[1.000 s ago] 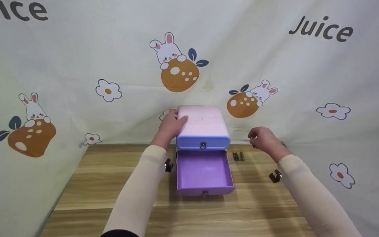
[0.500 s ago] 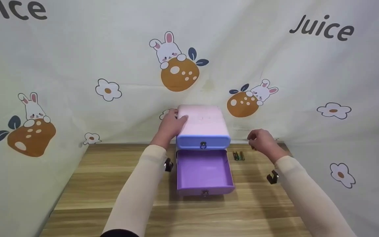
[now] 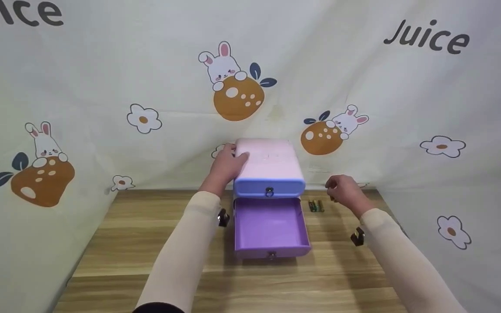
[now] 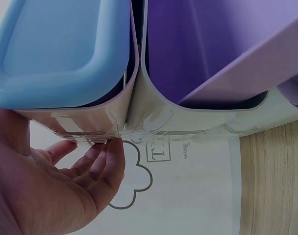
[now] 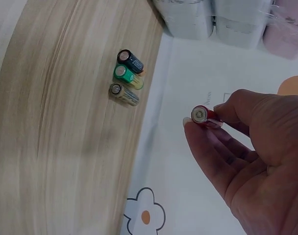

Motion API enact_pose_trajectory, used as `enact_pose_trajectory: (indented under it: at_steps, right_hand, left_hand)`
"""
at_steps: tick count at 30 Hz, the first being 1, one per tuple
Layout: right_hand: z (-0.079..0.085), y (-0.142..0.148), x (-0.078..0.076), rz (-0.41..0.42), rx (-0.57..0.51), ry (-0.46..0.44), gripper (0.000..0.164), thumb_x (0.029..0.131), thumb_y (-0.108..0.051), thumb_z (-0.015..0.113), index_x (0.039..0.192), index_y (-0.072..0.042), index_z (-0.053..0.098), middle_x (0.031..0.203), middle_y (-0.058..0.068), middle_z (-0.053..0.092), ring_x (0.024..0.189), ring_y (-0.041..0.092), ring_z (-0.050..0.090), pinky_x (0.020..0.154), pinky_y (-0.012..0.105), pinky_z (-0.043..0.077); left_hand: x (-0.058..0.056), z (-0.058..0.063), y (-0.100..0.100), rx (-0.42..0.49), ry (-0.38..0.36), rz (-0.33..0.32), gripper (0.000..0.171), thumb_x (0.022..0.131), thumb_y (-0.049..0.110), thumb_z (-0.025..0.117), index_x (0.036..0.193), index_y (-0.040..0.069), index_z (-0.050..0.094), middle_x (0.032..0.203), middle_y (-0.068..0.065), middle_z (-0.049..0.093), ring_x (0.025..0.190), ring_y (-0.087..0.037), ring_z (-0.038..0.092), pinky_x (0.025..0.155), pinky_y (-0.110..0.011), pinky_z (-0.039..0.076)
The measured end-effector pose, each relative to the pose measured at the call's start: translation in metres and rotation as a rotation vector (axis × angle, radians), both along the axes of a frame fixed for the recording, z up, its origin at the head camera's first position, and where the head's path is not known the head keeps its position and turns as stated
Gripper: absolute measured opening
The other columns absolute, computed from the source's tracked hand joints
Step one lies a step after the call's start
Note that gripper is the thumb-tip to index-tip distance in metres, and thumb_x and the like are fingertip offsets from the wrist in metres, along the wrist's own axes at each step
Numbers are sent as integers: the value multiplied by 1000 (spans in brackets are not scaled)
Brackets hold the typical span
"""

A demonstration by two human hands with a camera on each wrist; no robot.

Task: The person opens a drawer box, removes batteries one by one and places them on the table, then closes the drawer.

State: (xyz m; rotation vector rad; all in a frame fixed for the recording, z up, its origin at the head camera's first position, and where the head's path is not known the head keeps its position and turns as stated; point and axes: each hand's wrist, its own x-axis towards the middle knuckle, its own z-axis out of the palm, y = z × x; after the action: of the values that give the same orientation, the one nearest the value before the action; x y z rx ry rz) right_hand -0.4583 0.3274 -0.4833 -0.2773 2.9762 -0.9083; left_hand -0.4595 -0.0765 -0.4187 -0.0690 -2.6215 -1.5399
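Observation:
A pink-topped drawer unit stands against the back cloth. Its upper blue drawer is closed; the lower purple drawer is pulled out, with nothing visible inside. My left hand holds the unit's upper left side, thumb over the top edge and bent fingers against the wall. Between thumb and fingertips, my right hand pinches a small red battery, one end facing the right wrist camera. On the table beside the unit lie a dark battery, a green battery and a tan battery.
The wood-grain table reaches back to a pale printed cloth that hangs behind and at both sides. A small metal ring pull sits on the blue drawer front, and another pull on the purple one.
My right hand has come slightly lower and nearer, still pinching the battery. The left hand, the drawer unit and the batteries on the table have stayed put.

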Motion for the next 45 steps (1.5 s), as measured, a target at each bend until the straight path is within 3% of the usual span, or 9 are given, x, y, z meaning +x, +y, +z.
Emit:
enact_pose_trajectory:
  at_steps: [8, 20, 31, 38, 45]
  right_hand:
    - [-10, 1, -2, 22, 19, 47, 16, 100, 3, 65, 113, 8, 74, 93, 14, 70, 74, 23, 72, 64, 34, 59]
    - [-27, -3, -10, -40, 34, -38, 20, 101, 2, 64, 118, 4, 75, 101, 14, 71, 83, 22, 72, 73, 38, 60]
    - [-45, -1, -15, -14, 92, -2, 23, 100, 2, 65, 120, 7, 76, 108, 18, 75, 100, 33, 71, 92, 53, 59]
    - [-54, -1, -14, -7, 105, 67, 16, 101, 4, 66, 113, 9, 76, 109, 22, 75, 104, 39, 71, 93, 58, 59]
    - [-57, -2, -18, -71, 75, -26, 17, 105, 3, 65, 118, 7, 74, 111, 20, 73, 104, 35, 70, 93, 54, 59]
  left_hand:
    - [-1, -1, 0, 3, -15, -4, 64, 110, 44, 63, 158, 5, 49, 151, -18, 61, 140, -35, 58, 116, -49, 46]
    - [2, 0, 0, 3, -14, 1, 65, 110, 45, 63, 159, 5, 48, 152, -19, 60, 140, -35, 57, 117, -51, 46]
    - [2, 0, 1, 8, -18, 13, 66, 110, 46, 64, 159, 6, 48, 151, -18, 61, 139, -34, 57, 117, -51, 46]
    - [3, 2, 2, 2, 1, 14, 63, 109, 44, 64, 155, 3, 51, 148, -20, 63, 136, -35, 60, 115, -50, 47]
    - [2, 0, 2, 2, 1, 21, 63, 108, 45, 64, 155, 4, 51, 148, -19, 63, 136, -35, 59, 115, -50, 47]
